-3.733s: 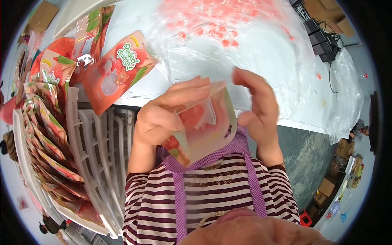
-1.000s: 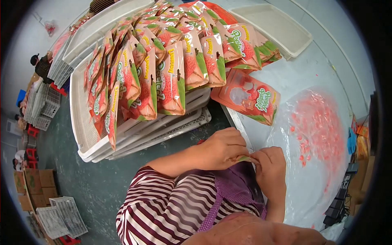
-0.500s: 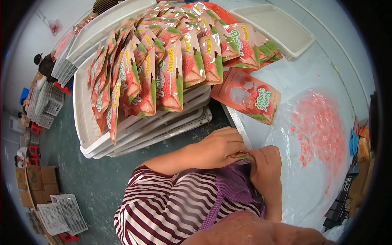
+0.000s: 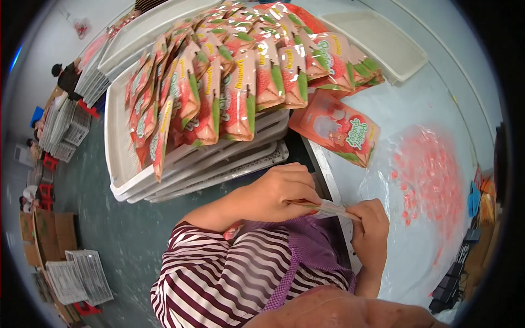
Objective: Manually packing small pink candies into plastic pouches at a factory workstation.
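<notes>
Close to my body, my left hand [image 4: 287,192] and my right hand [image 4: 369,225] both pinch a printed pouch [image 4: 332,209]. The pouch is stretched between them and seen almost edge-on, pale with a bit of green and pink near the left fingers. Most of its face is hidden. Beyond the hands, a single pink pouch [image 4: 340,130] lies flat on the pale table [image 4: 350,183]. Many filled pink-and-green pouches [image 4: 239,101] stand packed in a white tray [image 4: 117,131] on my left.
More white trays [image 4: 219,174] are stacked beneath the full one, beside the table's edge. A clear plastic bag of small pink pieces [image 4: 429,183] lies at the right. Another white tray [image 4: 391,46] rests at the back. Cartons [image 4: 49,232] and white crates [image 4: 82,276] stand on the floor.
My hands have drawn apart, the right one moving rightward, and a pale stretch of the pouch now shows between them. The whole view has shifted slightly.
</notes>
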`<state>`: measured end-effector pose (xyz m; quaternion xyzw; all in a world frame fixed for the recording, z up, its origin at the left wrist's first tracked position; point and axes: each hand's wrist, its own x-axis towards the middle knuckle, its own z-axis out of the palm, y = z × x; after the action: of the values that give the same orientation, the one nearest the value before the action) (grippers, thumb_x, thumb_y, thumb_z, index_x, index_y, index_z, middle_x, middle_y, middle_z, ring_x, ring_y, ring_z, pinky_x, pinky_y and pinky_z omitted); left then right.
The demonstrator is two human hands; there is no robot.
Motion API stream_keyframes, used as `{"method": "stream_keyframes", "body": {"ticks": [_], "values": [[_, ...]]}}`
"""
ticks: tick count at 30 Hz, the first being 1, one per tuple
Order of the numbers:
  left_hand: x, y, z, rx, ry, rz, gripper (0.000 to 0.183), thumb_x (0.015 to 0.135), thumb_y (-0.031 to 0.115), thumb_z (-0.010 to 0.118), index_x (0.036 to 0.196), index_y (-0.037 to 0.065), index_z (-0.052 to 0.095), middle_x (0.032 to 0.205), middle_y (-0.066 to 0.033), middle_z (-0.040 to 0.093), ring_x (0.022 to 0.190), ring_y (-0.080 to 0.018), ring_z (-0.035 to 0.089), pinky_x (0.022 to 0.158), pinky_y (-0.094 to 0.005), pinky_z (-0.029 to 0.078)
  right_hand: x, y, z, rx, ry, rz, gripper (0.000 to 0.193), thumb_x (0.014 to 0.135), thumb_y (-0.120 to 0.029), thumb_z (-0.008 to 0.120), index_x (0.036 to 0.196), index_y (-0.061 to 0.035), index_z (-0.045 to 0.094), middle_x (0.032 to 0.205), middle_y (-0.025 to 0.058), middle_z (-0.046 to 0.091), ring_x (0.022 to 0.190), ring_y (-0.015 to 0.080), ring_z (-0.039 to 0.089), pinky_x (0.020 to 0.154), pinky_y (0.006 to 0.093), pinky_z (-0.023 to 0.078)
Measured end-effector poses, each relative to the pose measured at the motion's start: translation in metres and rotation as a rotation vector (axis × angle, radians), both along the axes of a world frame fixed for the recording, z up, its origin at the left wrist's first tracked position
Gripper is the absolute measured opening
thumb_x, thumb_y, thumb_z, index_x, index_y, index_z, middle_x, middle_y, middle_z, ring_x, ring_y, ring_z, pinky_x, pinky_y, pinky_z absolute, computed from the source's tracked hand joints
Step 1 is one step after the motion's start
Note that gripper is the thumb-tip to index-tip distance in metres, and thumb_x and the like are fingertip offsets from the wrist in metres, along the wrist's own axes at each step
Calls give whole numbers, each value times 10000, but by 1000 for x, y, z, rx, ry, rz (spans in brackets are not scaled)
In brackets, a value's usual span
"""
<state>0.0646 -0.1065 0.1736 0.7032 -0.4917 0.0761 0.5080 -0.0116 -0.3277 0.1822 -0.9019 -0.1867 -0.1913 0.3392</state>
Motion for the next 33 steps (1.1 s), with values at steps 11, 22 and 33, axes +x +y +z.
{"method": "stream_keyframes", "body": {"ticks": [11,22,33], "values": [[-25,45,6,65,724,-154,670,860,490,509,1281,-26,431,1213,-183,539,1152,-294,481,991,-373,354,7,-4,8,135,-50,128,142,734,55,601,862,5,566,791,111,532,732,220,520,635,303,420],[3,177,136,-611,-221,1191,329,966,200,406,1220,-3,457,1172,-109,535,1098,-195,527,872,-302,478,34,-3,1,215,-96,125,197,778,-33,613,973,-8,588,981,118,563,901,226,545,819,315,425],[97,309,-4,15,383,1157,565,936,350,480,1390,63,302,1268,-138,493,1153,-225,490,971,-341,368,15,-17,-18,133,28,34,222,717,30,615,934,-16,598,978,129,570,916,254,557,815,320,432]]}}
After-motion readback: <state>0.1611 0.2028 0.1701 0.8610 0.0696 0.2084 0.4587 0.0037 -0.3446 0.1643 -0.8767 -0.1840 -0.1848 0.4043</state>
